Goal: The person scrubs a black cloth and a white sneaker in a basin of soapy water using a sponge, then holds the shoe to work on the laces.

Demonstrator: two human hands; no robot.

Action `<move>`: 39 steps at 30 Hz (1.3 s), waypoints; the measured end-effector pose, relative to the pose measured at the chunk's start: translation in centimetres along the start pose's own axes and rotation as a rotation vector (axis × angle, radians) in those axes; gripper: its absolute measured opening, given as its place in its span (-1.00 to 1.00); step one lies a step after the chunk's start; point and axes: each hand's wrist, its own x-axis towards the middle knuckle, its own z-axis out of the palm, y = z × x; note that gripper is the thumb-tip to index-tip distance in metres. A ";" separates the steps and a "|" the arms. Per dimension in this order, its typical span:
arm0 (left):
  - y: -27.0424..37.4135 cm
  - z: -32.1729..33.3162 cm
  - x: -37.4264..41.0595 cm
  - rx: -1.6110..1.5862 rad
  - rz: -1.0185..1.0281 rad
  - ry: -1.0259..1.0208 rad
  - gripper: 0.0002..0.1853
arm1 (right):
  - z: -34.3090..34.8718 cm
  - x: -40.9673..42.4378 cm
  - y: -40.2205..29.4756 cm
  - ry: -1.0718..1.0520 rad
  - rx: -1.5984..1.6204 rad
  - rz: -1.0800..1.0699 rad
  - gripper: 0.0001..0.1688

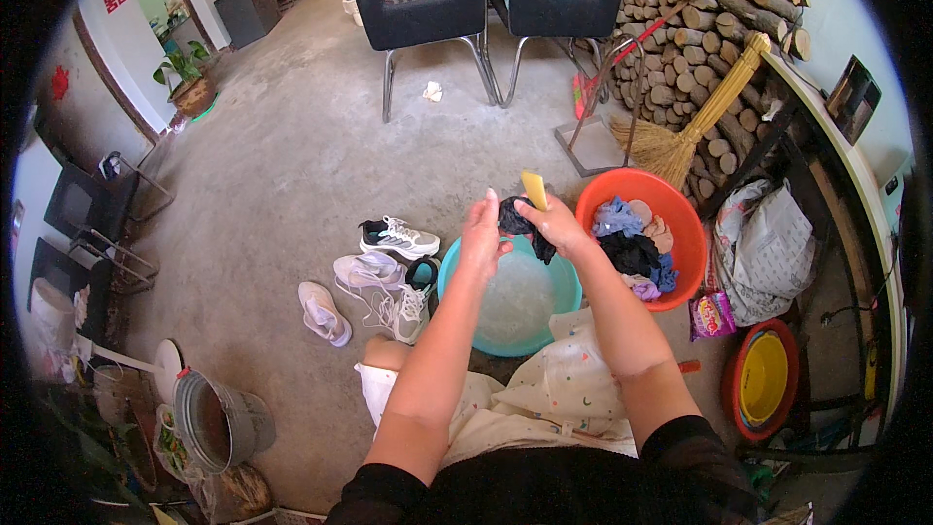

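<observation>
My right hand (557, 224) holds a yellow bar (534, 189), likely soap, together with a bunched black cloth (516, 216). Beside it my left hand (482, 233) is raised with its fingers extended, close to the cloth's left side; whether it touches the cloth I cannot tell. Both hands are above a turquoise basin (446, 262) of cloudy water (521, 299). To the right stands an orange-red basin (689, 233) with blue, black, beige and lilac cloth items in it.
Several sneakers (399, 239) lie left of the turquoise basin. A straw broom (700, 117) and a dustpan (598, 142) stand before stacked firewood (678, 73). On the right are a purple packet (711, 316), a plastic bag (765, 255) and nested basins (764, 379); at lower left, a metal bucket (248, 419).
</observation>
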 end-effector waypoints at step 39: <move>-4.3 0.8 1.8 -0.142 -0.224 0.066 -0.75 | 2.9 0.3 0.7 0.486 -0.730 -0.462 -0.80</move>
